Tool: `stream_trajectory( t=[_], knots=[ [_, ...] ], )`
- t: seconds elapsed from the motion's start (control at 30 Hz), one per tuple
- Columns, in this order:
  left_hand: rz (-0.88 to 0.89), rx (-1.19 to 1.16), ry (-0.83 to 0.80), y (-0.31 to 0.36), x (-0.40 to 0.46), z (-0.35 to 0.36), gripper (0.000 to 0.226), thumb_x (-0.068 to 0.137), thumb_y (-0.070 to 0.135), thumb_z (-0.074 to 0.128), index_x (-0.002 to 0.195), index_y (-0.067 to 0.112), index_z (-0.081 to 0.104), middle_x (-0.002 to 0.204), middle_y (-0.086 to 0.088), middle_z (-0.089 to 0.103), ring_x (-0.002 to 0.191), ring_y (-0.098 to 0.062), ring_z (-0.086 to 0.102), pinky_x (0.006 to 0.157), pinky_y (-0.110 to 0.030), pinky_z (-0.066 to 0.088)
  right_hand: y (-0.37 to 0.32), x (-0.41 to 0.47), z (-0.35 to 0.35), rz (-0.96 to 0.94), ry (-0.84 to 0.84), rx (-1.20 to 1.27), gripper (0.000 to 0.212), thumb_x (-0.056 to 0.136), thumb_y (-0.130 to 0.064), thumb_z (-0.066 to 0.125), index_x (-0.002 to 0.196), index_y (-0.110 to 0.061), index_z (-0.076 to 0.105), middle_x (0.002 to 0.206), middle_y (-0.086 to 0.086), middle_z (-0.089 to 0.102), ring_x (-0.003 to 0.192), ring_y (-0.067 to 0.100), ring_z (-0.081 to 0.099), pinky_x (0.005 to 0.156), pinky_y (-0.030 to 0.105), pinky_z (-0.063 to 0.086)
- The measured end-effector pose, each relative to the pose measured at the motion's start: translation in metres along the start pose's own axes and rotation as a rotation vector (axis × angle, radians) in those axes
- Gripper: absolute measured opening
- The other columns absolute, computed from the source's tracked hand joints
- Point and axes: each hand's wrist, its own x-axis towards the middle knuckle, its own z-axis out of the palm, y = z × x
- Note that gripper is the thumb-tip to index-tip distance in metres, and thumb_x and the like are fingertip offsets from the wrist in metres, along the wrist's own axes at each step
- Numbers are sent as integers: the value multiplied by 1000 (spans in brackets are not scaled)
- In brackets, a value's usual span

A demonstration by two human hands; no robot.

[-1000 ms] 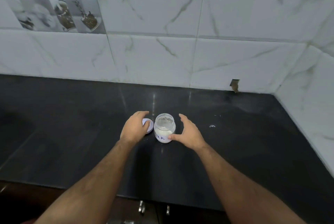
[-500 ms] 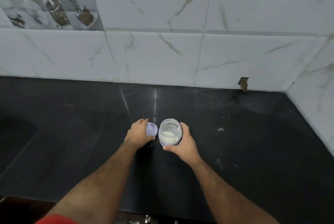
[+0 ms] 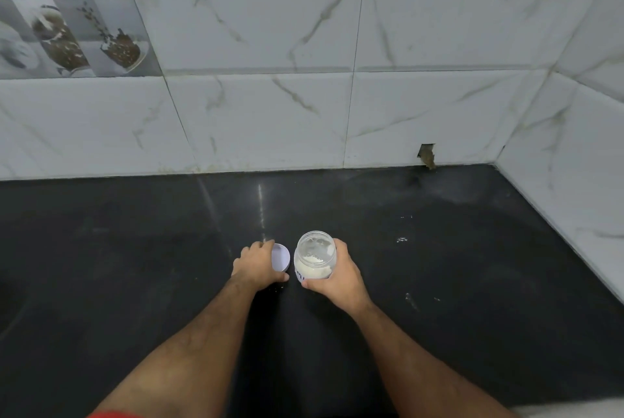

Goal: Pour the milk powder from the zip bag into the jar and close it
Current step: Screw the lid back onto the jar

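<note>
Both hands now gripping: R hand point(image 3: 337, 277) wraps jar point(image 3: 315, 257), earlier apart; L hand point(image 3: 258, 265) holds lid point(image 3: 281, 257).

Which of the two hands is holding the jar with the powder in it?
The right hand grips the open jar; the left hand holds the white lid beside it.

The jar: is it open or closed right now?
Open. The jar has no lid; white powder shows through its mouth. The lid is in the left hand.

A black countertop point(image 3: 135, 282) is spread beneath the hands; white marbled wall tiles point(image 3: 270, 113) are seen beyond them, white specks point(image 3: 401, 239) to their right.
</note>
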Motion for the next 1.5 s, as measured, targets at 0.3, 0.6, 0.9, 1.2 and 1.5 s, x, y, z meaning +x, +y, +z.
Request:
stream_trajectory(
  t=[0.3,0.6,0.9,1.2,1.5],
  knots=[
    [17,7,52,2,-3,-7,80,80,44,69,150,25,35,144,-7,45,133,-30,43,105,-45,42,-14,-2,-5,9,35,-13,73,57,-36,89,114,-41,43,111,-22,60,104,3,60,87,23,48],
    [-41,-836,123,29,-1,-62,85,62,59,61,136,20,49,130,-6,59,113,-26,61,99,-43,52,-31,8,-15,12,-24,92,81,57,-37,86,125,-33,42,116,-17,64,108,4,62,91,26,51],
    [-44,-1375,-52,61,-3,-87,76,75,45,74,133,8,42,123,-18,60,91,-27,69,65,-35,57,-33,6,-1,3,-113,228,85,56,-33,87,128,-35,41,118,-12,65,109,6,66,95,33,57],
    [106,-1181,-169,62,-16,-84,68,84,24,75,138,22,34,118,-6,58,108,-27,65,99,-45,53,-34,22,-11,19,-96,191,83,55,-40,91,127,-31,53,114,-7,71,102,13,72,88,40,61],
    [257,-784,-136,59,-25,-110,58,86,49,71,133,23,49,122,-2,58,109,-14,60,92,-28,44,-48,21,-18,-28,-129,162,82,56,-38,89,129,-29,52,112,-6,70,102,16,71,86,39,63]
  ],
)
